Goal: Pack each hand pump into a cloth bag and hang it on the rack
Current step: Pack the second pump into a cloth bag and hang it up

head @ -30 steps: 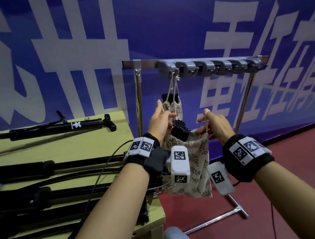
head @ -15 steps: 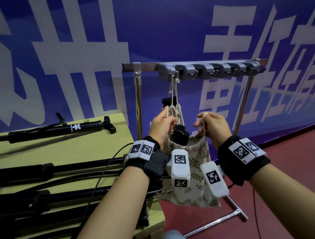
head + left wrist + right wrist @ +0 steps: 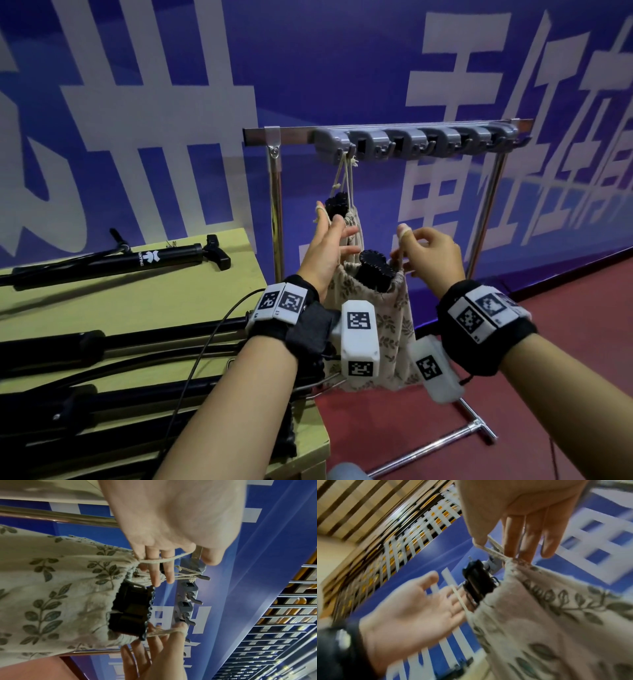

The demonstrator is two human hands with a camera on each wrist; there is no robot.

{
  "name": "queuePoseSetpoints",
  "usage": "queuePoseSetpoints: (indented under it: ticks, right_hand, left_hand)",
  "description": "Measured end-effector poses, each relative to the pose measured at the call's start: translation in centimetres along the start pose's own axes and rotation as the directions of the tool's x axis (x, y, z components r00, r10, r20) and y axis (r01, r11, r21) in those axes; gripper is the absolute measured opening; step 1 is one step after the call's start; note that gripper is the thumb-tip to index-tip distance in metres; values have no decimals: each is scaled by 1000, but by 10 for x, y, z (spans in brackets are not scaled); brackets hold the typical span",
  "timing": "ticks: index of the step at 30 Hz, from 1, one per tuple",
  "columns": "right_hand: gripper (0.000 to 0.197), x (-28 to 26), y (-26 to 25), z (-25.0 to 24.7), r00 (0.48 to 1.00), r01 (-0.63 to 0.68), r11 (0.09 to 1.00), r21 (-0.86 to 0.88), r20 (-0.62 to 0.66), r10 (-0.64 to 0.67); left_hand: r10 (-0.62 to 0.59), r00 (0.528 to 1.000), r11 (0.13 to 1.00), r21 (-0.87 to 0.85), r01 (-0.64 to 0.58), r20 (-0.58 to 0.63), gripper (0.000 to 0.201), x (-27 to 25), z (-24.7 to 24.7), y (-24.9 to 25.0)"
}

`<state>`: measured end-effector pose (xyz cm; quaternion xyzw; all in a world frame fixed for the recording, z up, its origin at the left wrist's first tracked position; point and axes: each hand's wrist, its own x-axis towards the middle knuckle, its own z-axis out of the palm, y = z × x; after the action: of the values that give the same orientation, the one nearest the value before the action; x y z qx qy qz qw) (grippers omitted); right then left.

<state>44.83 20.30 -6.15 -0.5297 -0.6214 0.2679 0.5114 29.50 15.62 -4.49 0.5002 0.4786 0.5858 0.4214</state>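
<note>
Leaf-print cloth bag (image 3: 383, 322) held up in front of the rack (image 3: 411, 137), black hand pump (image 3: 373, 270) poking out of its gathered mouth. Drawstring (image 3: 161, 560) looped over the straight fingers of the left hand (image 3: 325, 253), fingers spread — right hand (image 3: 431, 257) carrying the other cord hooked over its index finger, other fingers loosely extended. Behind, another bagged pump (image 3: 346, 219) hanging from the first hook. More pumps (image 3: 137, 263) lying on the table (image 3: 102, 305) — off to the left.
</note>
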Motion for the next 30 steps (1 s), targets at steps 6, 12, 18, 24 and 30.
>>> queuePoseSetpoints:
  ticks: [6, 12, 18, 24, 30]
  right_hand:
    - [51, -2, 0, 0, 991, -131, 976, 173, 30, 127]
    - [25, -1, 9, -1, 919, -393, 803, 448, 172, 354]
    - [24, 5, 3, -9, 902, -413, 821, 393, 303, 309]
    - [31, 5, 8, -13, 924, -160, 981, 114, 367, 108]
    - [26, 11, 13, -13, 904, -285, 958, 12, 336, 265]
  left_hand:
    - [1, 997, 999, -44, -4, -83, 47, 1, -2, 0]
    - [-153, 951, 988, -23, 153, -268, 18, 7, -10, -10]
    - [-344, 936, 932, 94, 350, -76, 16, 4, -7, -12]
    - [-200, 972, 979, -12, 203, 121, 23, -2, 3, -1]
    - [-321, 946, 939, 115, 323, -36, 27, -1, -3, -6]
